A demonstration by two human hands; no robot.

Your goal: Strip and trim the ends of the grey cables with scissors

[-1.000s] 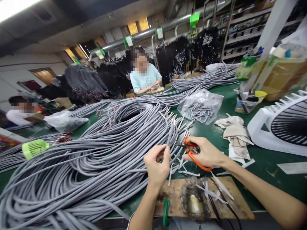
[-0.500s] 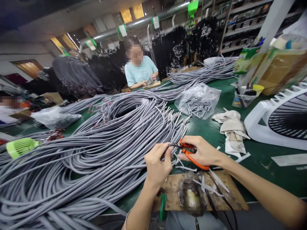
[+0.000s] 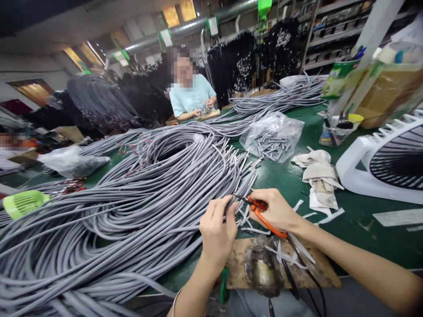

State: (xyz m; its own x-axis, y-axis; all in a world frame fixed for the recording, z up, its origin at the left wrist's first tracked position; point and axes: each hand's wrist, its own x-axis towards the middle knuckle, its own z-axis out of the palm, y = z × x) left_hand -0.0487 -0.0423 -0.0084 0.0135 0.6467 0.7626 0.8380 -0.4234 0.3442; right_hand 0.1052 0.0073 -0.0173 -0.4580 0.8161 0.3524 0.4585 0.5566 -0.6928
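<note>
My left hand [image 3: 218,231] is closed, its thumb and forefinger pinching the end of a grey cable; the fingers hide much of that end. In my right hand [image 3: 274,211] is a pair of scissors with orange handles [image 3: 269,222]. Their dark blades [image 3: 242,198] reach to the cable end at my left fingertips. How far the blades are apart is too small to tell. Just beyond both hands lies a large coil of grey cables [image 3: 158,198], with many pale stripped ends [image 3: 246,160] pointing toward the right.
A wooden board [image 3: 238,268] with a dark metal fixture [image 3: 264,270] lies below my hands. Beyond are a plastic bag of cut grey pieces [image 3: 272,138], rags [image 3: 319,176] and a white fan [image 3: 360,167]. A person [image 3: 193,94] works across the green table [image 3: 360,237].
The scissor blades sit slightly higher and flatter at the cable end. Both hands keep their hold and have hardly moved. The view has shifted a little.
</note>
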